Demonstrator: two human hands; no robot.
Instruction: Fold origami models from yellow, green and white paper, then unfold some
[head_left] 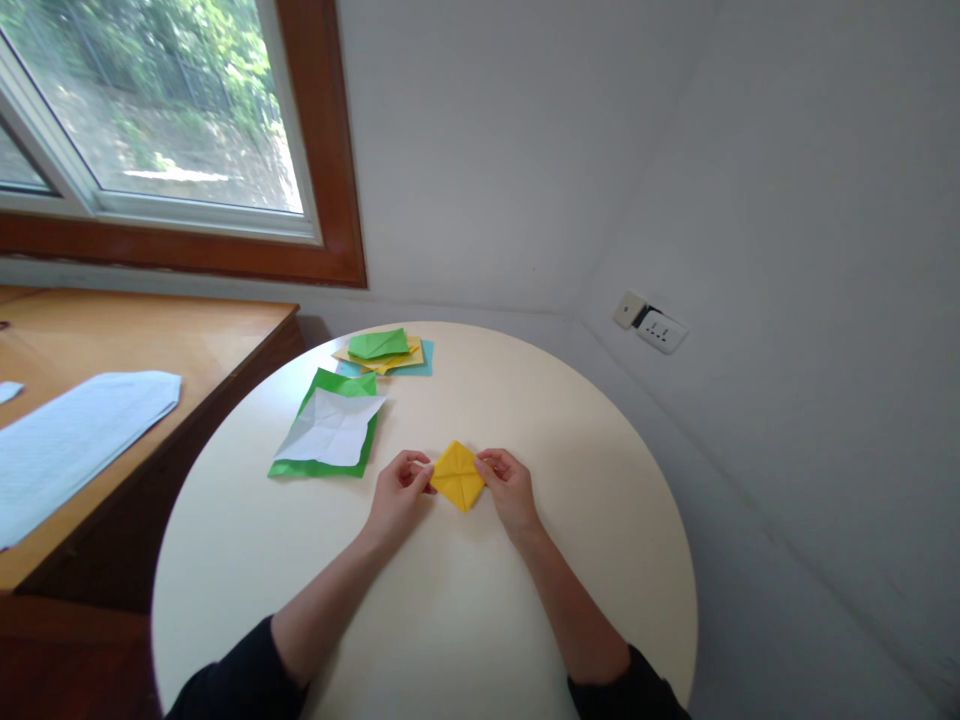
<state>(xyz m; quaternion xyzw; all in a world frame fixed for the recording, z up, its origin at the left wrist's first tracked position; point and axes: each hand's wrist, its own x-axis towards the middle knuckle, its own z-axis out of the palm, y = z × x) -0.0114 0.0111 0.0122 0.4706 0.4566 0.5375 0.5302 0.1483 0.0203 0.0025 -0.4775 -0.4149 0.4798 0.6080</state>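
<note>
Pinching opposite corners of folded yellow paper [458, 477]: left fingers [422, 478] at left corner, right fingers [485, 470] at right.

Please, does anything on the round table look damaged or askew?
The white paper is creased and lies askew on the green sheet, one corner sticking past its edge. The yellow paper between the fingers is creased too, seemingly from folding. Nothing looks spilled.

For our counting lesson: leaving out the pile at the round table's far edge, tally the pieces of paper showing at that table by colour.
Green: 1 (green sheet, under the white)
White: 1 (creased white sheet)
Yellow: 1 (folded yellow paper, between left hand and right hand)
Total: 3
</note>
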